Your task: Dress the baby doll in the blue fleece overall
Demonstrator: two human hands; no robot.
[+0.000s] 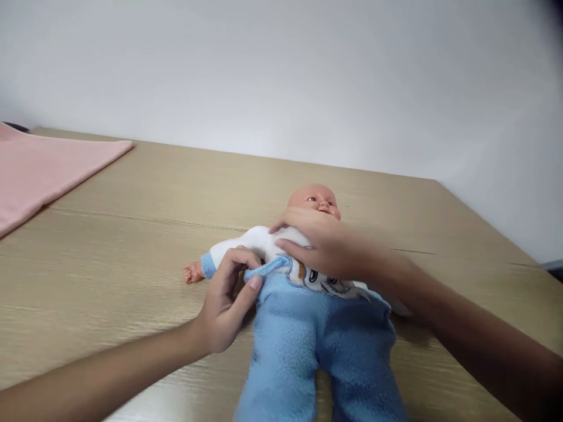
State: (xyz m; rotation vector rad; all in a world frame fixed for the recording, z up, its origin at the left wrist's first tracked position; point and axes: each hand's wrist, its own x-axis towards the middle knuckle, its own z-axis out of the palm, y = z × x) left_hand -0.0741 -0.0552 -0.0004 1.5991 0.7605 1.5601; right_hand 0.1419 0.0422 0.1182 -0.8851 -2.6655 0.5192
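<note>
Blue fleece overalls (285, 340) clothe a doll (314, 299) lying on its back on a wood-grain counter (153, 322). Its long axis runs away from the person: the bald head (314, 193) is at the far end, turned slightly toward the right hand's side, and the parted legs come toward the near edge of view, where their ends are cut off. One arm, in a white sleeve (235, 243) with a light-blue cuff (207, 265), stretches out on the left hand's side. A white, brown and black animal patch (310, 278) decorates the bib, partly covered.

The left hand (226, 310), beside the doll's waist, has its thumb and fingers closed on a narrow blue strap (272, 266). The right hand (325, 240) lies across the doll's chest, hiding much of it, its thumb apart from its fingers; it is blurred, so I cannot tell whether it grips anything.

Beyond the doll's outstretched arm, well apart from it, lies a pink cloth (53, 170). A pale wall (264, 76) stands behind the doll's head.
</note>
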